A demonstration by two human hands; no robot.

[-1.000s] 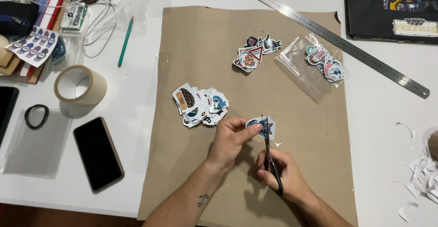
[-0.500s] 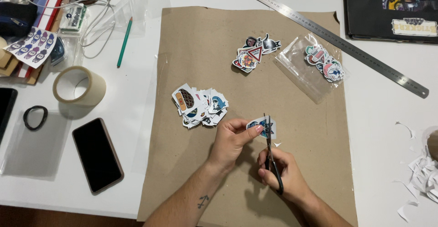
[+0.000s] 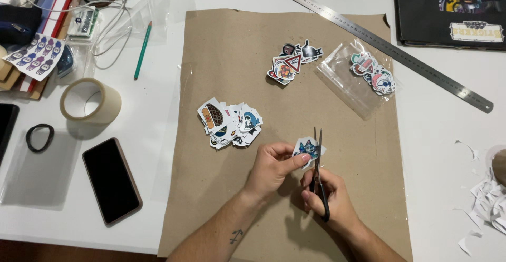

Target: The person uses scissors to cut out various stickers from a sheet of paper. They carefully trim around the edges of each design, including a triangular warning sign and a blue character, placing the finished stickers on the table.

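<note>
My left hand (image 3: 271, 167) pinches a small blue and white sticker cutout (image 3: 307, 148) by its left edge, over the brown paper sheet (image 3: 232, 51). My right hand (image 3: 329, 199) grips black-handled scissors (image 3: 318, 162), whose blades point away from me and close on the cutout's right side. To the left of my hands lies a pile of cut stickers (image 3: 229, 122). A second small pile of stickers (image 3: 292, 63) lies farther up the paper.
A clear plastic bag with stickers (image 3: 363, 77) lies at the paper's upper right, and a long steel ruler (image 3: 379, 41) runs diagonally behind it. A tape roll (image 3: 90, 101), black phone (image 3: 111, 180), hair band (image 3: 39, 137) and green pencil (image 3: 142, 50) sit left. Paper scraps (image 3: 487, 199) lie right.
My hands have barely moved. The scissors and the cutout have shifted slightly as the blades work along the sticker's edge.
</note>
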